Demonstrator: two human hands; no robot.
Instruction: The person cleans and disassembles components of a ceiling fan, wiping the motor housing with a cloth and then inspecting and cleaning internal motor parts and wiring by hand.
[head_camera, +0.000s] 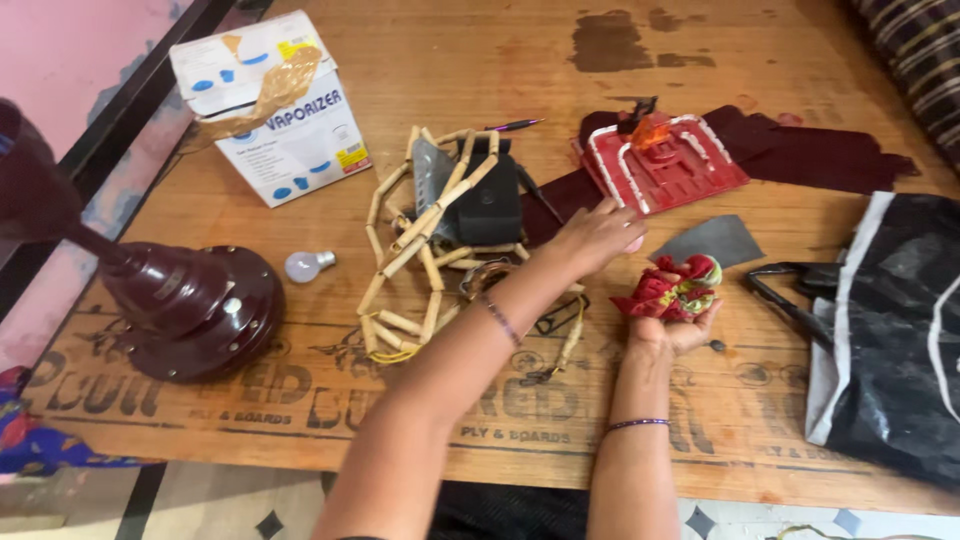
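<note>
My right hand (672, 322) lies palm up on the wooden board, cupping a crumpled red, yellow and green cloth (675, 286). My left hand (598, 235) reaches across with its fingers spread, hovering just left of the cloth and near a red plastic tray-like piece (690, 178). It holds nothing. A small grey sheet (715, 240) lies right behind the cloth.
A string of bamboo sticks (425, 245) drapes over a black box (490, 200). A white carton (275, 110), a small bulb (305, 265) and a maroon fan motor (190, 305) sit left. A black bag (895, 330) lies right, a dark maroon strip (820, 155) behind.
</note>
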